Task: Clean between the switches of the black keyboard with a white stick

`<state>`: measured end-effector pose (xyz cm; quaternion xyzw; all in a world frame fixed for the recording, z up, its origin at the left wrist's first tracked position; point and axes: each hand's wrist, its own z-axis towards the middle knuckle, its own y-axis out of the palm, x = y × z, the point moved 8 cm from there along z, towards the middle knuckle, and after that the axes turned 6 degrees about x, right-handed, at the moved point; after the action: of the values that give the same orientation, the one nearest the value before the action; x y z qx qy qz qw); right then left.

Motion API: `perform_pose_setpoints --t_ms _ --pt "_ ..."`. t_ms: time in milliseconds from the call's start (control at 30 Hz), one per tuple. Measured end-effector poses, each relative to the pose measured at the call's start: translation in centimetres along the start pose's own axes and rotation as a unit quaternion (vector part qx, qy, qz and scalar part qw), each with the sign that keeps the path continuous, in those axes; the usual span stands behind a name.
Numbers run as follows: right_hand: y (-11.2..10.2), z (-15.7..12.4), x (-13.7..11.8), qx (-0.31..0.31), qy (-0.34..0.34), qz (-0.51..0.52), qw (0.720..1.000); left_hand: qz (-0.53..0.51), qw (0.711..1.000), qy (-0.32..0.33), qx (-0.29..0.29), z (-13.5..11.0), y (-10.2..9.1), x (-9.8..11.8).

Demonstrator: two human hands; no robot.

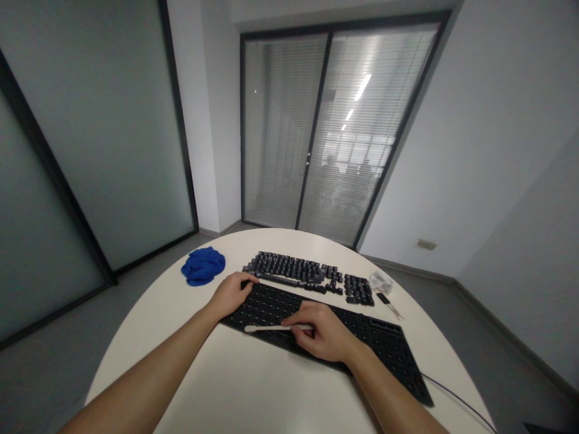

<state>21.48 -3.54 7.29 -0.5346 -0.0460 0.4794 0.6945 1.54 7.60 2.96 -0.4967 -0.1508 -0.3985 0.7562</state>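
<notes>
Lying at the far left of the white round table (235, 386), a crumpled blue cloth (203, 266) sits well apart from the bare keyboard (362, 337), off its left end. The left hand (231, 294) rests on the left end of the keyboard, fingers loosely curled over its top corner and pressing it down rather than gripping anything. The keyboard itself is a black base stripped of its caps, running slantwise across the table toward the right. Above its middle, the right hand (323, 331) is clenched around a thin white stick (271, 328), whose free end points left and lies over the keyboard's open sockets. Just behind the keyboard, the removed keycaps (307, 274) are laid out in rows. Right of those, beyond the keyboard's far edge, lie a small clear bag (379, 281) and a small dark tool (387, 300). A cable (456, 401) trails from the keyboard's right end.
</notes>
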Motion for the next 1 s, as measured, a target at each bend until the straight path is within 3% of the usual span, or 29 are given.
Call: perform_pose_setpoints --t_ms 1000 --pt "0.33 0.01 0.32 -0.001 -0.013 0.03 0.999 0.004 1.0 0.002 -0.003 0.03 -0.02 0.37"
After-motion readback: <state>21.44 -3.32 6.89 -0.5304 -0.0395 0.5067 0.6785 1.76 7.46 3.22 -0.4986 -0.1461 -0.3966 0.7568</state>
